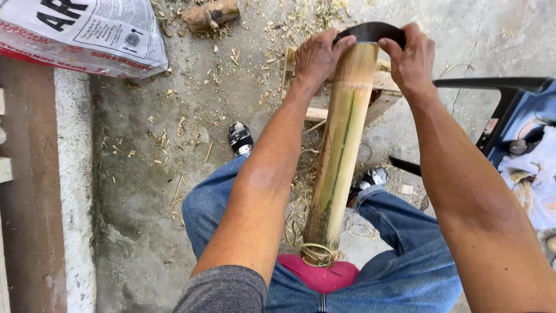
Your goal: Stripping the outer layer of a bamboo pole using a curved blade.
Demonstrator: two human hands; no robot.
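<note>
A thick yellow-green bamboo pole (339, 150) leans from the person's lap, between the knees in blue jeans (405, 261), up to a small wooden block (382, 95) on the concrete floor (150, 191). At its far end both hands grasp a curved dark metal blade (370, 32): the left hand (315, 58) one end, the right hand (412, 58) the other.

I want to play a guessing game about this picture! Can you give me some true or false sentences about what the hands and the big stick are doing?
1. Both hands, left hand and right hand, grip a dark curved metal blade. True.
2. The blade sits at the far end of a long yellow-green bamboo pole. True.
3. The pole lies flat on a table. False: it leans between the person's knees onto a wooden block.
4. The concrete floor is swept clean. False: shavings lie scattered.
5. The person wears blue jeans. True.
</note>
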